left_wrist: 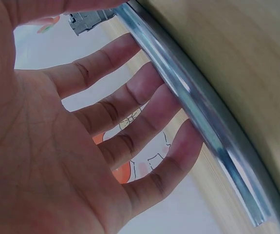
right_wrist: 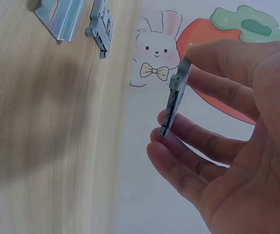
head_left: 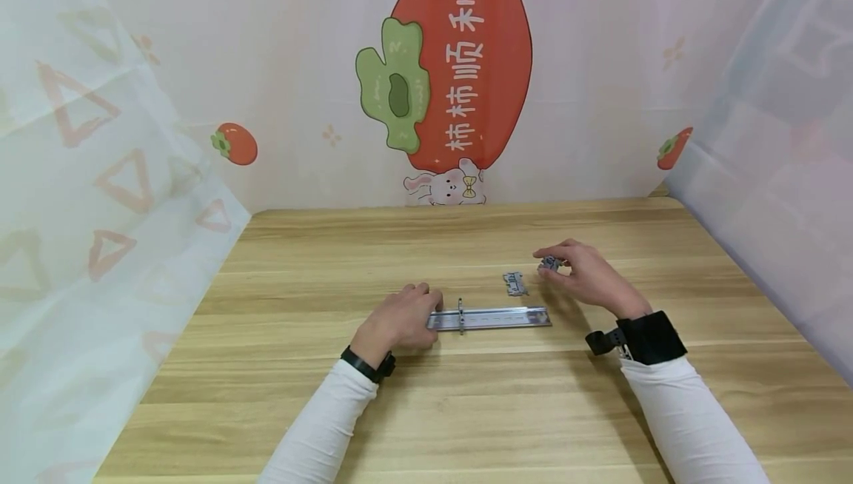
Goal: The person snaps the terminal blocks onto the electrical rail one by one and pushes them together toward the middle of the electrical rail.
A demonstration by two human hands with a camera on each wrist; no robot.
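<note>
A slotted metal DIN rail (head_left: 503, 319) lies crosswise on the table. My left hand (head_left: 403, 319) grips it near its left end, with fingertips (left_wrist: 186, 141) along one edge and the thumb at the other. A thin grey terminal block (head_left: 461, 316) stands across the rail, just right of that hand. Behind the rail, a second grey terminal block (head_left: 514, 283) lies on the table. My right hand (head_left: 586, 271) holds a third terminal block (right_wrist: 175, 97) between thumb and fingers, raised off the table to the right of the loose one.
The wooden table (head_left: 280, 410) runs back to a printed curtain (head_left: 306, 99) with persimmons and a rabbit. Pale cloths hang at the left and right sides. Black straps (head_left: 656, 337) sit on both wrists.
</note>
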